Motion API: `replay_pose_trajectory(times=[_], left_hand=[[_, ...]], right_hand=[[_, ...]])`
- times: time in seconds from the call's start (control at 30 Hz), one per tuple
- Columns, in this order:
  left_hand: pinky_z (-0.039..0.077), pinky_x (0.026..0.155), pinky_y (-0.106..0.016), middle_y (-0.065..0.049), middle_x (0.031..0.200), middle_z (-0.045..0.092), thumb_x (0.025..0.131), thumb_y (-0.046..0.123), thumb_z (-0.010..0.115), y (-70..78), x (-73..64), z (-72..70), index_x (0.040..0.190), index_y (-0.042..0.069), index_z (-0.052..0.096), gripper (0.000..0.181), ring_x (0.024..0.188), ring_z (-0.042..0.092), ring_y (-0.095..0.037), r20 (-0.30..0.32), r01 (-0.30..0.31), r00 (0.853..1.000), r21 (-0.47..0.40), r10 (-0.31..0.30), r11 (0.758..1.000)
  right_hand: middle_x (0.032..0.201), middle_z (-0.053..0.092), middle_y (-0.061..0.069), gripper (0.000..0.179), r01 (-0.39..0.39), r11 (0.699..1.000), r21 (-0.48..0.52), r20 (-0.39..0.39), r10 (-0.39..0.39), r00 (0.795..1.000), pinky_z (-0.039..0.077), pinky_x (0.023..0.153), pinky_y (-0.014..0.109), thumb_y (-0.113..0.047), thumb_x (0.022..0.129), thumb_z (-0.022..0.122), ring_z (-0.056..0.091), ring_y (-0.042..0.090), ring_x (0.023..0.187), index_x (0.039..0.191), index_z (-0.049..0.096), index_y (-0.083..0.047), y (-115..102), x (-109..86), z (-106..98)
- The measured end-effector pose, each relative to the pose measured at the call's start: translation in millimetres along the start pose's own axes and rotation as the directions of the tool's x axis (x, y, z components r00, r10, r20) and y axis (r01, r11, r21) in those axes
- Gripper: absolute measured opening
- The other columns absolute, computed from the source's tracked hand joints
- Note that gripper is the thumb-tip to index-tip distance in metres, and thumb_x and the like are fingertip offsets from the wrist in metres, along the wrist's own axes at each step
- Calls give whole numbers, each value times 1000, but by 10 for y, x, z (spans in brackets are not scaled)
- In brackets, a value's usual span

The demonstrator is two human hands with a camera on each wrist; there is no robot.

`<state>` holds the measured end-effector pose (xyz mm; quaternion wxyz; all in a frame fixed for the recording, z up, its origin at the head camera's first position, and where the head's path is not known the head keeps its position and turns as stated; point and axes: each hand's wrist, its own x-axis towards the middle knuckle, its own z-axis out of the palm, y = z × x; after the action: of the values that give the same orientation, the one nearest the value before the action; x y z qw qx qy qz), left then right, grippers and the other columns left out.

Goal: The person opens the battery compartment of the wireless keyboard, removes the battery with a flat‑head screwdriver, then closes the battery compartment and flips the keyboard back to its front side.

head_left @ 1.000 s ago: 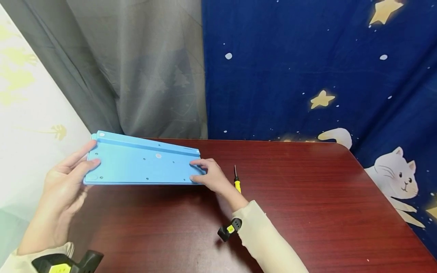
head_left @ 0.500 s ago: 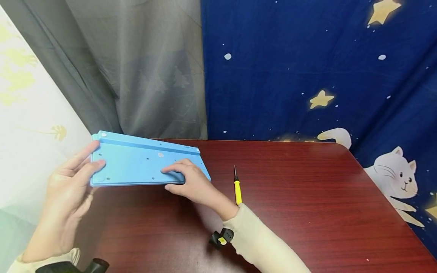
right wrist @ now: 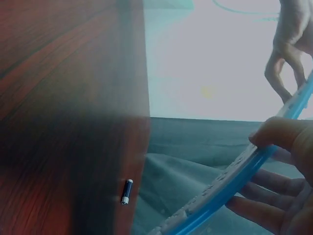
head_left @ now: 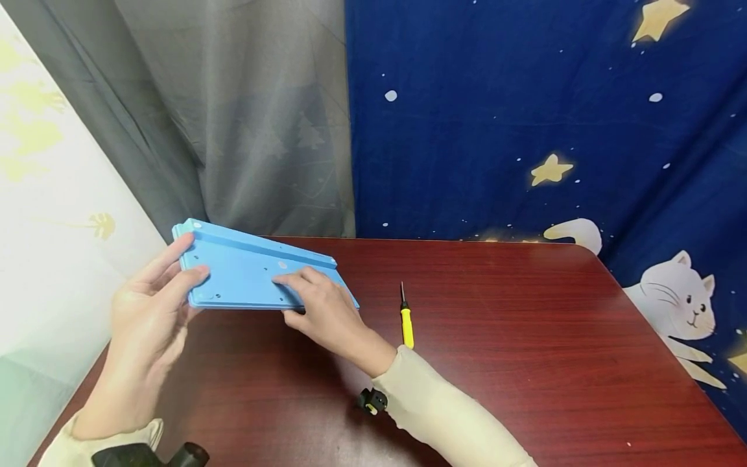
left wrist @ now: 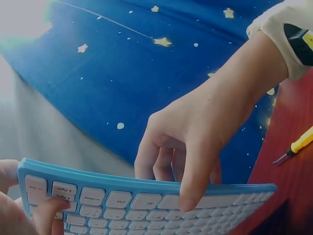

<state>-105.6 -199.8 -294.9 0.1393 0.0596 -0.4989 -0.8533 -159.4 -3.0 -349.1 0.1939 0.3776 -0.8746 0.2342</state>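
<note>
A light blue keyboard (head_left: pixel 239 279) is held up above the table, its screw-dotted back facing the head camera. My left hand (head_left: pixel 148 318) grips its left end, with fingers on the back and on the white keys (left wrist: pixel 118 199). Along the lower edge, my right hand (head_left: pixel 332 318) pinches the keyboard right of its middle. In the left wrist view the right thumb (left wrist: pixel 193 183) lies over the key side, while the other fingers reach behind the edge.
A yellow-handled screwdriver (head_left: pixel 406 327) lies on the dark red wooden table (head_left: pixel 525 337), right of the keyboard. A small battery (right wrist: pixel 127 191) rests near the table's edge in the right wrist view. Curtains (head_left: pixel 443 130) hang behind the table.
My right hand has slid left from the keyboard's right end toward its middle. The left hand has shifted right, bringing the keyboard's left end with it, and the keyboard is turned a little.
</note>
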Motion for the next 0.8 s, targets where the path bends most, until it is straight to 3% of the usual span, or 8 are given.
replay_pose_trajectory(times=[0.1, 0.27, 0.5, 0.8], left_hand=[[51, 55, -23, -9, 108, 52, 76, -7, 70, 23, 11, 109, 122, 11, 60, 51, 69, 64, -13, -9, -26, 1000, 103, 27, 994], [49, 53, -19, -9, 98, 54, 76, 0, 72, 56, 43, 294, 120, 10, 62, 46, 69, 60, -10, 10, -111, 994, 258, 112, 960], [51, 56, -23, -10, 95, 48, 78, 4, 71, 81, 103, 516, 118, 9, 63, 41, 73, 60, -10, 80, -193, 981, 300, 177, 934], [51, 60, -26, -10, 102, 39, 80, 9, 70, 38, 156, 752, 118, 8, 63, 38, 76, 62, -14, 169, -278, 958, 331, 233, 902]], right_hand=[[101, 58, -2, 48, 20, 1000, -1, -15, -20, 1000, 45, 65, 18, -16, 79, 67, 55, 6, 84, 126, 56, -18, -1, -1, 9], [101, 58, 3, 52, 25, 1000, 16, -68, -23, 997, 47, 67, 19, -10, 79, 66, 57, 9, 83, 129, 54, -14, -4, 2, 31], [100, 60, 6, 49, 11, 997, 74, -164, 1, 986, 49, 72, 24, -4, 78, 65, 61, 15, 86, 126, 55, -8, -5, 10, 37], [95, 60, 6, 48, -41, 981, 191, -221, 84, 972, 46, 65, 18, 1, 81, 61, 55, 11, 72, 128, 53, -4, -11, -13, 23]])
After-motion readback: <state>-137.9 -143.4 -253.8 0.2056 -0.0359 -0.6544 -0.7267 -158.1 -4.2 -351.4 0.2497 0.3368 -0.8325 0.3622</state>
